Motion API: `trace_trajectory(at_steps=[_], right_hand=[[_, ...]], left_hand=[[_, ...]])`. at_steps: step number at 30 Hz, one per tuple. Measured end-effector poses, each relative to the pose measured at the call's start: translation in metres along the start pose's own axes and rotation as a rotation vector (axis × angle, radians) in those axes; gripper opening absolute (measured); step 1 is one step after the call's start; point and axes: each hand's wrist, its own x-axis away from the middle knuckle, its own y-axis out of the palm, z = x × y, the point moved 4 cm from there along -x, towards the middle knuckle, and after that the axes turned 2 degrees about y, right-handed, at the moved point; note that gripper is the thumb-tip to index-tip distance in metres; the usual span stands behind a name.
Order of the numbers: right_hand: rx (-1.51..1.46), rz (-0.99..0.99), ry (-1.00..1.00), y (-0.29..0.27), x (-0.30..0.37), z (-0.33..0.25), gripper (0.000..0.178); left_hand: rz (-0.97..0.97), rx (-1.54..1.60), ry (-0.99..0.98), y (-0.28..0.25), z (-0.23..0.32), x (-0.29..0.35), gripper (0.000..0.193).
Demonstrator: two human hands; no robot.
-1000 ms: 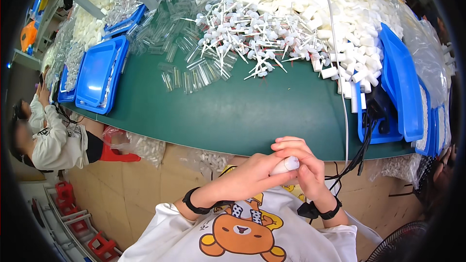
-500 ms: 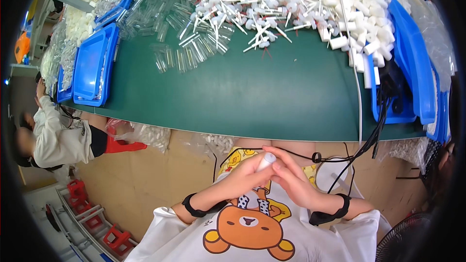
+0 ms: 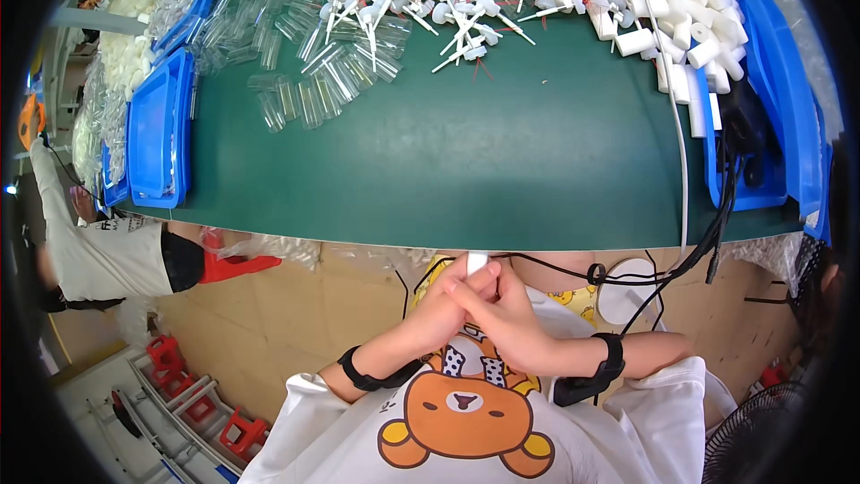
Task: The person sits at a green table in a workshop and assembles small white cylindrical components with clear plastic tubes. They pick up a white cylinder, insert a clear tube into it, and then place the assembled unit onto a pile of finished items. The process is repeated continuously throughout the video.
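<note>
Just off the table's front edge, my two hands are clasped together in front of my body. A white cylinder pokes out at the top between them, its lower part hidden. My left hand is closed around its left side. From the other side, my right hand wraps against it, with the thumb laid across the left fingers. Whether anything else is inside the clasp is hidden. Similar white cylinders lie heaped at the back right of the green table.
White sticks with pale discs and red threads are piled at the far middle, beside clear tubes. Blue trays stand left; another blue tray stands right, near black cables. A co-worker's sleeve shows at far left.
My hands have drawn closer together, the right thumb and fingers now crossing over the left. The white cylinder has tipped toward the table. At far left, the co-worker has raised an arm.
</note>
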Motion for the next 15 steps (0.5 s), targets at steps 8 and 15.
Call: trace_trajectory(at_steps=[8, 15], right_hand=[[0.086, 0.005, -0.067, 0.0, -0.003, -0.006, 0.039], [0.017, 0.056, -0.015, 0.005, -0.006, -0.005, 0.031]], left_hand=[[0.034, -0.042, 0.013, -0.002, -0.003, 0.0, 0.016], [0.021, -0.056, -0.072, -0.009, -0.001, 0.0, 0.02]])
